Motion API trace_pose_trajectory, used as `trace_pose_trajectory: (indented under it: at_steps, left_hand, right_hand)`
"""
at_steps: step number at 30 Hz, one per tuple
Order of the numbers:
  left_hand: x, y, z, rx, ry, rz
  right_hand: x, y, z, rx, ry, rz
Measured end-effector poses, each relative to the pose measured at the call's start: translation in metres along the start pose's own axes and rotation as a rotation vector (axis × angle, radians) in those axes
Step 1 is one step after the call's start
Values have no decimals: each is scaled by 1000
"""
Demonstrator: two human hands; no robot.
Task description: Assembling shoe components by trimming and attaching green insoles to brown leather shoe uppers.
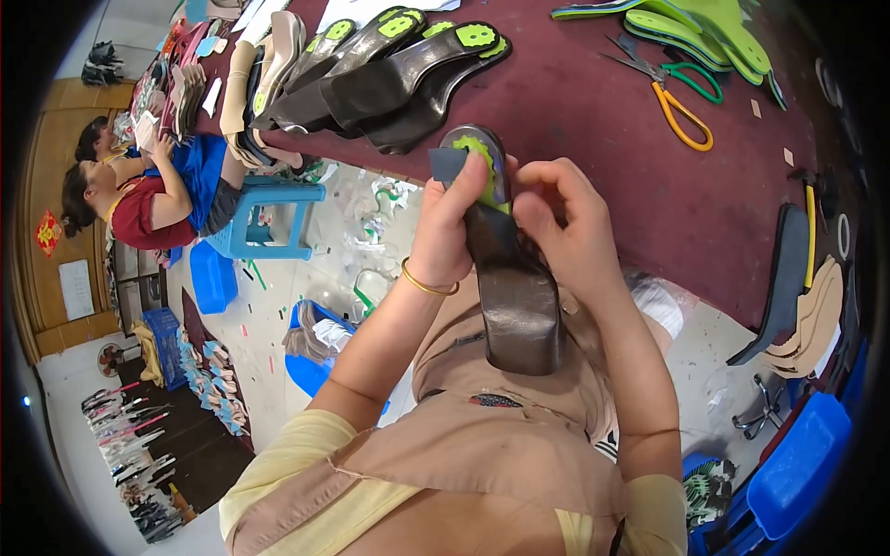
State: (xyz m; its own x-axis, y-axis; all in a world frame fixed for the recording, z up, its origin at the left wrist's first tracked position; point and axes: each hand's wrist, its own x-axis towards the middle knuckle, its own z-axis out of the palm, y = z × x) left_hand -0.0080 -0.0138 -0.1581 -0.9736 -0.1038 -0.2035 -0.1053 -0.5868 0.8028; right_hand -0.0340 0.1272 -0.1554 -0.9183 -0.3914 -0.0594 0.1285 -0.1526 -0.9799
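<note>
Maroon felt-like worktop (593,120) is carrying a fanned stack of dark insoles (389,79) with green heel patches, plus orange-handled scissors (681,111). Both hands are gripping one black insole (514,296) just below the worktop edge, over the lap, probably so it is braced: left hand (450,232) is pinching a grey patch (447,165) at its heel, right hand (565,222) is pressing fingertips beside the green pad (475,148).

Insole (505,278) held between both hands, before the surface (593,120). Stacked insoles (389,74) lie on the surface, left of the scissors (672,88).
</note>
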Motion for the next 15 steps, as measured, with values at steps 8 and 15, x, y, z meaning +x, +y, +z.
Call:
trace_pose_trajectory:
  at_steps: [8,15]
  left_hand:
    - [-1,-2,0,-88,119,-85]
    - [5,-4,11,73,121,-26]
  right_hand:
    - [-7,-5,-1,-792,-62,-716]
    - [3,-8,-3,-621,87,-674]
